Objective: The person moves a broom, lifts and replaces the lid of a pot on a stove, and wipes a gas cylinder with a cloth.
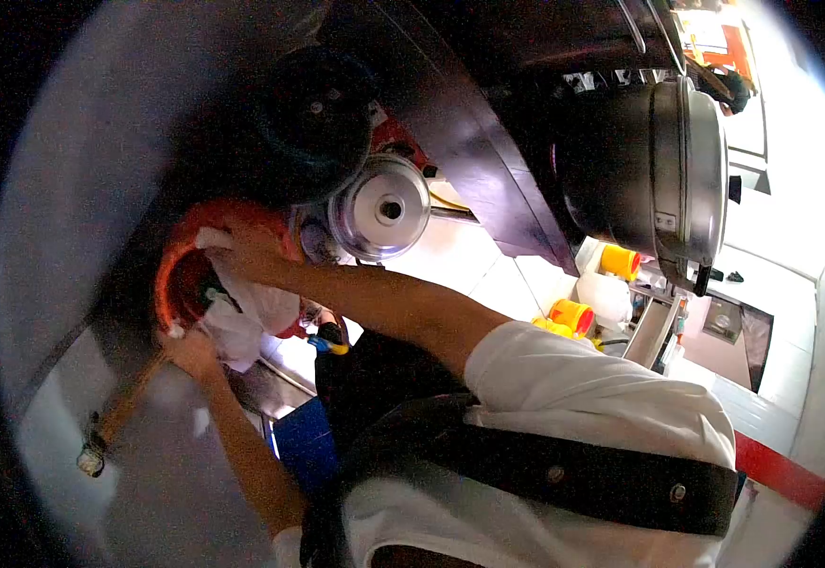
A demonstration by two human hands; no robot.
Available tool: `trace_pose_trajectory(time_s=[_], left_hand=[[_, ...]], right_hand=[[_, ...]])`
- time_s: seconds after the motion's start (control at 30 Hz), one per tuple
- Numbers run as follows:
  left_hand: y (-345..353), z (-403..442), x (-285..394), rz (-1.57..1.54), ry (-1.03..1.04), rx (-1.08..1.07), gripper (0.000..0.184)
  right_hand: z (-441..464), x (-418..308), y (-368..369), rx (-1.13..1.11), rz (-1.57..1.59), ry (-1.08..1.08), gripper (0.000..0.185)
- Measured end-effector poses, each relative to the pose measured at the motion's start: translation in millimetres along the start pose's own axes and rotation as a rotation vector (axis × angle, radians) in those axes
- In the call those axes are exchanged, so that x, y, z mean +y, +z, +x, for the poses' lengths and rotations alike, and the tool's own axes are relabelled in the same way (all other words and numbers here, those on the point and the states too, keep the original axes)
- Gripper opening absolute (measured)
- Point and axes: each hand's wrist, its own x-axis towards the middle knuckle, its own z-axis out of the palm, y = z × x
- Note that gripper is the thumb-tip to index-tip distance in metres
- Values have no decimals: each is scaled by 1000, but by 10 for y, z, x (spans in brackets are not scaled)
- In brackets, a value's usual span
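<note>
Both hands are at an orange-red bucket (pixel 174 248) in the dim left part of the head view. A crumpled white plastic bag (pixel 259 312) lies at its mouth and spreads over the near side. My right hand (pixel 236 248), reaching across from the upper side, is closed on the bag at the rim. My left hand (pixel 190 352) is closed on the bag's edge at the lower rim, its fingertips partly hidden. Something dark and green shows inside the bucket, too dim to name.
A brown stick (pixel 133 398) lies beside my left hand. Near my right forearm are a shiny lidded pot (pixel 384 208) and a dark round vessel (pixel 313 118). A large steel pot (pixel 640 161) stands beyond a metal edge (pixel 498 161). Yellow-and-red containers (pixel 573 317) stand behind.
</note>
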Motion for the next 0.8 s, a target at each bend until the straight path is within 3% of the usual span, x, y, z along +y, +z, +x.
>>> trace_pose_trajectory(time_s=[0.1, 0.17, 0.2, 0.27, 0.33, 0.47, 0.57, 0.63, 0.73, 0.8], left_hand=[[265, 645, -513, 161, 160, 18, 48], [-88, 817, -197, -85, 12, -103, 46], [-411, 666, 239, -292, -67, -122, 45], [-629, 467, 603, -373, -119, -146, 44], [-581, 235, 522, -114, -76, -161, 42], [-466, -682, 684, -431, 10, 95, 49], [-425, -568, 464, -181, -134, -239, 54], [-91, -364, -37, -74, -45, -190, 52], [-509, -127, 409, -50, -42, -180, 47], [-771, 164, 807, -289, -74, -165, 41]], right_hand=[[212, -369, -95, -32, 3, 72, 52], [340, -603, -134, -79, -13, 167, 52], [352, -603, -95, -66, -10, 163, 53], [351, -452, 54, -5, 5, 98, 56], [190, -157, 164, 46, 31, 24, 59], [-397, 204, 41, 11, 36, 13, 61], [-522, 284, -4, -7, 21, 34, 62], [-448, 253, -3, -1, 8, 24, 63], [-196, 49, 1, 24, 7, 5, 64], [9, -188, -15, 37, 19, 45, 65]])
